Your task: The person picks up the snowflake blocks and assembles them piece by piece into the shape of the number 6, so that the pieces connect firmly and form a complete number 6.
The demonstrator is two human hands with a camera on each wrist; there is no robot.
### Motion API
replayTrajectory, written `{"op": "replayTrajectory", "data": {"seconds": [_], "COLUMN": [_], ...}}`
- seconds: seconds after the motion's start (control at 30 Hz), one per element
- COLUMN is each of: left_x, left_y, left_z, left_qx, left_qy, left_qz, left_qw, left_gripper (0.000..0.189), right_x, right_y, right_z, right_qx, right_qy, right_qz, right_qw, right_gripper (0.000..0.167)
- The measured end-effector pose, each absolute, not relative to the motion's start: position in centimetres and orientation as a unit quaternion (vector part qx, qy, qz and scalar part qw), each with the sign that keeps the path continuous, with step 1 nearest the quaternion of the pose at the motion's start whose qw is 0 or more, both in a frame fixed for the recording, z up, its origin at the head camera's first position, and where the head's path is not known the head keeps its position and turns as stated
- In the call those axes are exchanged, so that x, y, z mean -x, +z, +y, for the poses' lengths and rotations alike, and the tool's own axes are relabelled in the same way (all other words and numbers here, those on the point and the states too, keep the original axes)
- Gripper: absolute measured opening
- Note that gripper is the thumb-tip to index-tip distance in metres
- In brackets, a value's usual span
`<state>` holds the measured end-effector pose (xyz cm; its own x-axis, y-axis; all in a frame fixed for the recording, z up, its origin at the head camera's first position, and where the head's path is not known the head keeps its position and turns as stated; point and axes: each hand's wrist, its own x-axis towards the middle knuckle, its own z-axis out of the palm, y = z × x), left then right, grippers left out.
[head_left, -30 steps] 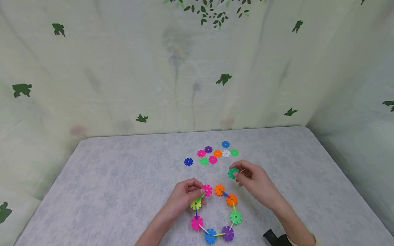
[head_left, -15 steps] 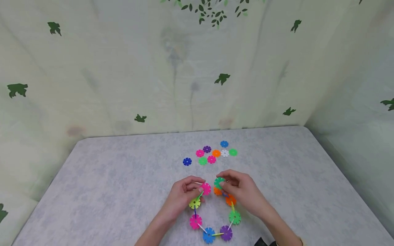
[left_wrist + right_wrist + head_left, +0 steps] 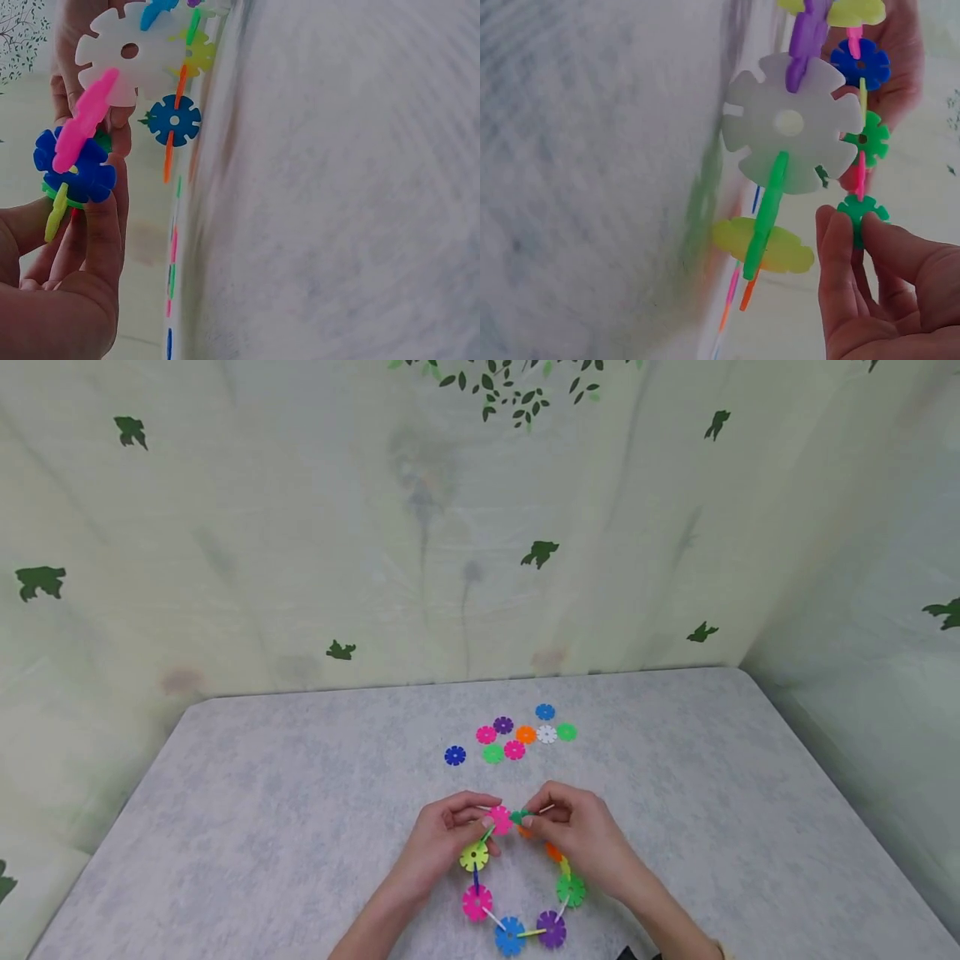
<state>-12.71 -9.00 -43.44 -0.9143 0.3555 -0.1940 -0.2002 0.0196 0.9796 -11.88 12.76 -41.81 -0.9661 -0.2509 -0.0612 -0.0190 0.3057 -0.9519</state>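
Note:
In the head view, slotted plastic discs are joined edge to edge into a ring with a gap at its far side. My left hand [image 3: 450,839] grips the pink disc [image 3: 500,819] at the ring's left end, near an edge-on green piece [image 3: 487,835]. My right hand [image 3: 581,835] pinches a dark green disc [image 3: 517,817] [image 3: 853,208] between thumb and forefinger, turned nearly edge-on against the pink disc. In the right wrist view, it meets a pink edge [image 3: 860,176]; whether the slots are engaged, I cannot tell. The right hand partly hides the orange discs [image 3: 554,852] below it.
Several loose discs lie flat farther back, among them a dark blue disc [image 3: 455,756], a white disc [image 3: 547,734] and a light blue disc [image 3: 545,712]. The grey table [image 3: 300,793] reaches back to a leaf-patterned curtain [image 3: 247,543]. A dark object shows at the bottom edge.
My right hand has moved left and down, bringing the dark green disc to the pink one. That disc has turned from face-on to nearly edge-on. My left hand has stayed almost still.

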Motion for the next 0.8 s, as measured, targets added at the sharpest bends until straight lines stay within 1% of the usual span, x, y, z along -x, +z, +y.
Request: {"op": "replayTrajectory", "data": {"seconds": [0.17, 0.63, 0.8], "left_x": [12.67, 12.67, 12.49], "left_y": [-43.46, -43.55, -43.61], "left_z": [-9.21, -9.14, -9.03], "left_qx": [-0.045, 0.001, 0.000], "left_qy": [0.708, 0.734, 0.737], "left_qz": [0.676, 0.641, 0.639], "left_qw": [0.201, 0.225, 0.219], "left_gripper": [0.031, 0.029, 0.028], "right_x": [11.75, 11.57, 11.30], "right_y": [-42.20, -42.26, -42.32], "right_z": [12.50, 12.16, 12.17], "right_qx": [0.110, 0.125, 0.131], "right_qy": [-0.592, -0.581, -0.577], "right_qz": [0.793, 0.801, 0.804], "right_qw": [0.092, 0.072, 0.060], "right_gripper": [0.005, 0.005, 0.007]}}
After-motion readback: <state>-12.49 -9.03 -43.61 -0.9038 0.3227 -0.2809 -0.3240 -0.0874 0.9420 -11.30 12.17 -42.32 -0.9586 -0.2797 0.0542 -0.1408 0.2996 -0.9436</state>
